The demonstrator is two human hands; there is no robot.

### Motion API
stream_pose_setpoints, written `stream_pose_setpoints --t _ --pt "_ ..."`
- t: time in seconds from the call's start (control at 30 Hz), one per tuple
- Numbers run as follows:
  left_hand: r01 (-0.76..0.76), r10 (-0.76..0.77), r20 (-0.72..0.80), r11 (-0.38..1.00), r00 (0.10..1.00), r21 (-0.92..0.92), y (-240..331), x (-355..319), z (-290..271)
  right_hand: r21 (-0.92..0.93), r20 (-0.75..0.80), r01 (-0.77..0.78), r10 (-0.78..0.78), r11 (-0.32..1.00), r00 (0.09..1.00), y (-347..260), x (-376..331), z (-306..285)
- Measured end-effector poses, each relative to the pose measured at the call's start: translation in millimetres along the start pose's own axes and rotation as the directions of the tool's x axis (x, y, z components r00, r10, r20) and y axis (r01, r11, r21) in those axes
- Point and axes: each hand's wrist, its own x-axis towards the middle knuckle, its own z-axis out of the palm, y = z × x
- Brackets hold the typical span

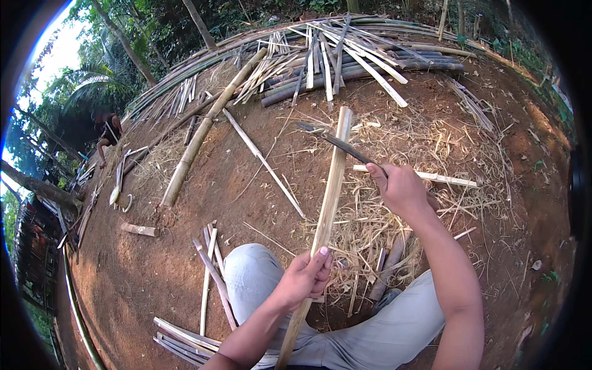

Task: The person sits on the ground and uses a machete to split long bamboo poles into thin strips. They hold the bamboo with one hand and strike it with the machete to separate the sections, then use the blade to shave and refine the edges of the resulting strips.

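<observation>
My left hand [305,275] is wrapped round the lower part of a split bamboo strip [331,191]. The strip slants up and away from between my legs, its pale inner face showing. In my right hand [404,192] is a knife [345,147] with a long dark blade; the fist hides its handle. Its blade lies across the strip near the far end, the tip pointing left. Whether the edge bites into the bamboo I cannot tell. Curled bamboo shavings [438,145] cover the ground around and beyond the right hand.
A thick bamboo pole [209,132] lies to the left, with a short bamboo piece [140,230] nearer. Split strips [185,339] rest beside my left knee. At the back is a large pile of bamboo poles and strips [364,74]. Another person [108,132] bends at the far left.
</observation>
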Motion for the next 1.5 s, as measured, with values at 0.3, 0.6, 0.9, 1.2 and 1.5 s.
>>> stream_pose_setpoints --t 0.3,0.6,0.9,1.2,1.5 --pt "-0.028 0.027 -0.028 0.998 0.999 -0.048 7.2 -8.4 -0.5 -0.088 -0.018 0.59 -0.594 0.803 0.805 -50.1 -58.1 19.4" --pt "-0.028 0.035 -0.079 0.996 0.996 0.09 -9.7 -13.8 14.7 -0.143 -0.004 0.149 -0.151 0.978 0.989 3.6 22.9 5.5" --pt "0.02 -0.018 -0.037 0.998 0.999 0.057 -15.1 -11.3 15.0 0.024 0.157 0.032 -0.035 0.999 0.987 -7.6 12.7 3.7" --pt "0.063 -0.063 0.021 0.998 0.998 0.019 -29.6 1.5 3.7 -0.019 0.197 -0.012 0.015 1.0 0.98 10.9 18.2 11.4" --pt "0.109 -0.109 0.006 0.993 0.994 -0.047 -42.1 -18.7 -8.7 -0.044 -0.002 -0.303 0.303 0.952 0.953 75.8 55.6 10.0"
